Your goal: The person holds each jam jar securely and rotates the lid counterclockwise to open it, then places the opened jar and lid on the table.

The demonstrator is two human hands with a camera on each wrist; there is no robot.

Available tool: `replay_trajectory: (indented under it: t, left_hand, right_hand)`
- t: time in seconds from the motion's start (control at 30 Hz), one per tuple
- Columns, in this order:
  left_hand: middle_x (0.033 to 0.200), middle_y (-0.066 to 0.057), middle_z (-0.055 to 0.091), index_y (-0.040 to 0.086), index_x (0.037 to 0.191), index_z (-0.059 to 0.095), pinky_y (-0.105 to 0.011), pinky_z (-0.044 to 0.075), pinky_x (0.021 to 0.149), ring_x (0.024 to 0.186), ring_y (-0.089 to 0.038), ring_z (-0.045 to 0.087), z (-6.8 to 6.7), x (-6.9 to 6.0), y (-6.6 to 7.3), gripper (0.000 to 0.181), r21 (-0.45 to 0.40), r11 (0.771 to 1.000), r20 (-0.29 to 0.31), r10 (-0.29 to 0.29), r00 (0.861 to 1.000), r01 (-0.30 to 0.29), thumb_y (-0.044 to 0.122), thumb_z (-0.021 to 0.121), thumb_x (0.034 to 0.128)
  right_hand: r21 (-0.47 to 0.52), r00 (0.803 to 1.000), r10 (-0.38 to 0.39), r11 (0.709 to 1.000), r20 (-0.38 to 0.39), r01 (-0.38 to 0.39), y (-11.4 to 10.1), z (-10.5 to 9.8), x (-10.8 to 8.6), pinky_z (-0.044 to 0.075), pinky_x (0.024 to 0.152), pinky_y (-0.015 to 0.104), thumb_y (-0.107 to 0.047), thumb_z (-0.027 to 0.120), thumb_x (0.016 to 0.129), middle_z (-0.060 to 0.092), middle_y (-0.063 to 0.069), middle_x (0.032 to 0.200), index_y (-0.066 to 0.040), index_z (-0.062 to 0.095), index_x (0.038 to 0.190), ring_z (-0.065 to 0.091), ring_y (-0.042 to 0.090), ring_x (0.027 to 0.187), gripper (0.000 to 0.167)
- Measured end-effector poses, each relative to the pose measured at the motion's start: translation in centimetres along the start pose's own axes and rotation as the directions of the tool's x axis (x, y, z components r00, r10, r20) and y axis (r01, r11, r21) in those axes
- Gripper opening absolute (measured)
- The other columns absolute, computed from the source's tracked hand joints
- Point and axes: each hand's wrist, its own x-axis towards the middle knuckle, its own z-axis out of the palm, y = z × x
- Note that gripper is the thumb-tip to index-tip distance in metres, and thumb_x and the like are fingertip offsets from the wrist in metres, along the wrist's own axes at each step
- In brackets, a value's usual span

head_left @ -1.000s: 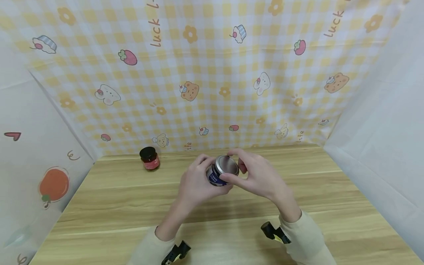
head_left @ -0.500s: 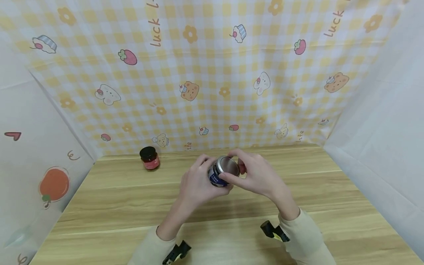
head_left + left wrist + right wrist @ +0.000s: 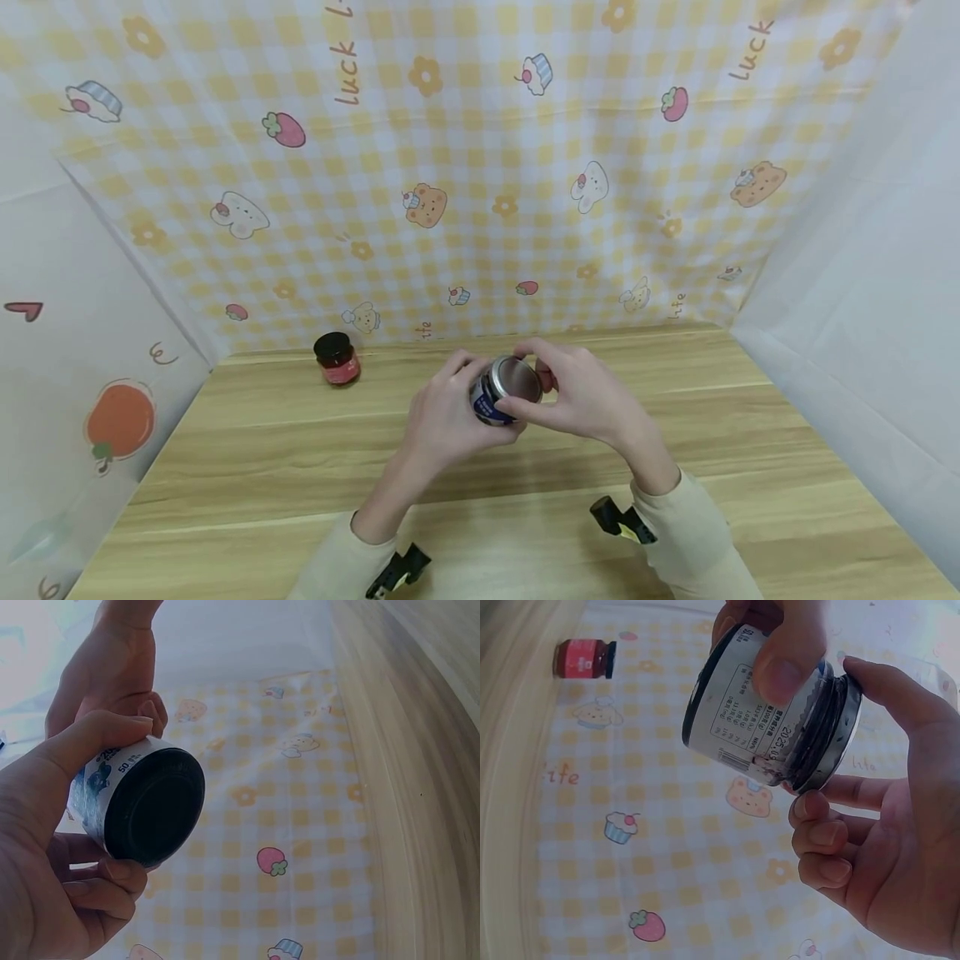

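Note:
A glass jar (image 3: 486,403) with a blue and white label and dark contents is held above the table, tilted. My left hand (image 3: 444,414) grips its body from the left. On its mouth sits a silver metal lid (image 3: 519,380); my right hand (image 3: 588,393) holds the lid's rim between thumb and fingers. The left wrist view shows the jar's dark round base (image 3: 156,808), with the left thumb and fingers around the side. In the right wrist view, the lid (image 3: 838,742) sits at the neck, where a dark band shows between lid and label.
A smaller jar (image 3: 337,367) with a black lid and red label stands at the back left of the wooden table (image 3: 247,467). Behind the table hangs a yellow checked cloth (image 3: 480,242); white sheets (image 3: 855,275) close off both sides.
Both hands keep their hold on the jar and lid. The jar and lid have shifted very slightly down and right, and the head view has moved a little.

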Motion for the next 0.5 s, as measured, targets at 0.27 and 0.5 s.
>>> replay_trajectory:
  t: [0.27, 0.5]
  left_hand:
    - [0.108, 0.003, 0.061, 0.014, 0.118, 0.071, -0.032, 0.054, 0.068, 0.086, -0.014, 0.062, -0.22, 0.07, -0.19, 0.065, -0.038, 0.999, 0.036, 0.012, 0.999, -0.010, 0.043, 0.091, 0.0635]
    - [0.110, 0.004, 0.063, 0.013, 0.118, 0.073, -0.033, 0.053, 0.074, 0.092, -0.014, 0.061, -0.41, 0.20, -0.52, 0.066, -0.110, 0.994, 0.092, 0.019, 0.996, -0.009, 0.041, 0.093, 0.0622]
  right_hand:
    - [0.015, 0.999, -0.036, 0.999, 0.023, 0.035, 0.10, -0.23, -0.05, 0.042, 0.054, 0.026, -0.044, 0.077, 0.088, 0.052, -0.009, 0.072, -0.015, 0.061, 0.120, 0.047, 0.007, 0.061, 0.047]
    - [0.022, 0.997, -0.057, 0.998, 0.052, 0.055, 0.11, -0.50, -0.16, 0.041, 0.054, 0.024, -0.045, 0.077, 0.088, 0.052, -0.012, 0.075, -0.018, 0.061, 0.120, 0.047, 0.005, 0.063, 0.045]
